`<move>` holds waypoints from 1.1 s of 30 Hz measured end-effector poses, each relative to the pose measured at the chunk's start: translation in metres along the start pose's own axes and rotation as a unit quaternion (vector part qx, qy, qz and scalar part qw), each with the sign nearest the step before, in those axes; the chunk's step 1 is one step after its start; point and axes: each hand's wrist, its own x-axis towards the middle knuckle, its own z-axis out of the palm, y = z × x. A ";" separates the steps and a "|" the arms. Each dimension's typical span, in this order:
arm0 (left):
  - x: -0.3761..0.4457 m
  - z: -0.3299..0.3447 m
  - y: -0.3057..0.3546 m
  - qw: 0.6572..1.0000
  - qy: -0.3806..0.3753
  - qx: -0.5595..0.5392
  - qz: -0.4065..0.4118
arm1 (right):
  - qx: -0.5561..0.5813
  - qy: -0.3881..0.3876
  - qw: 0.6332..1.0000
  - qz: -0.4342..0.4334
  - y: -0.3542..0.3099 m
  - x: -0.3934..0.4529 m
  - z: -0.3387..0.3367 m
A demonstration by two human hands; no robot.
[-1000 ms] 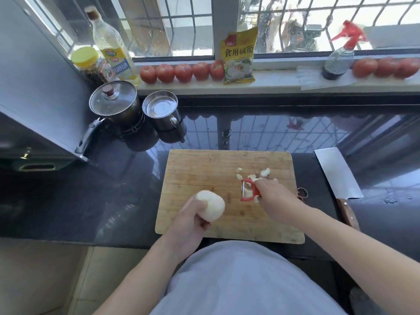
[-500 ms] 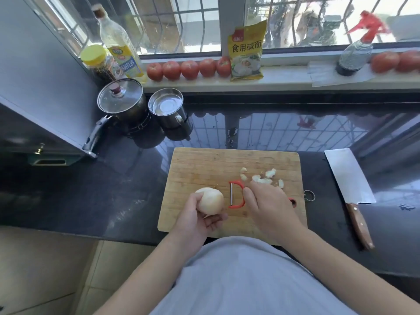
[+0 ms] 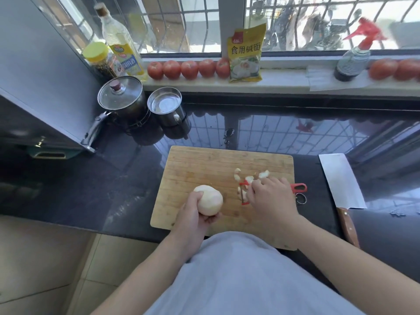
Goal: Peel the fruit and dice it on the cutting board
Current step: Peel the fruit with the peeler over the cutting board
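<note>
A pale, peeled round fruit (image 3: 209,200) is gripped by my left hand (image 3: 193,218) over the near left part of the wooden cutting board (image 3: 204,164). My right hand (image 3: 270,198) holds a red peeler (image 3: 298,187) low over the board's right side; its red head pokes out left of the fingers and its handle end out to the right. Pale peel scraps (image 3: 250,178) lie on the board just beyond that hand.
A cleaver (image 3: 342,180) with a wooden handle lies on the dark counter right of the board. A lidded pot (image 3: 120,98) and a steel mug (image 3: 166,105) stand at the back left. Tomatoes (image 3: 188,69), bottles and a yellow packet (image 3: 246,53) line the windowsill.
My right hand has drawn the peeler away from the fruit, to the right over the peel scraps. My left hand has kept the fruit.
</note>
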 end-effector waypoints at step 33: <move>0.028 -0.008 0.018 0.994 -0.045 -0.020 -0.101 | 0.052 0.018 0.997 0.060 -0.014 0.008 -0.009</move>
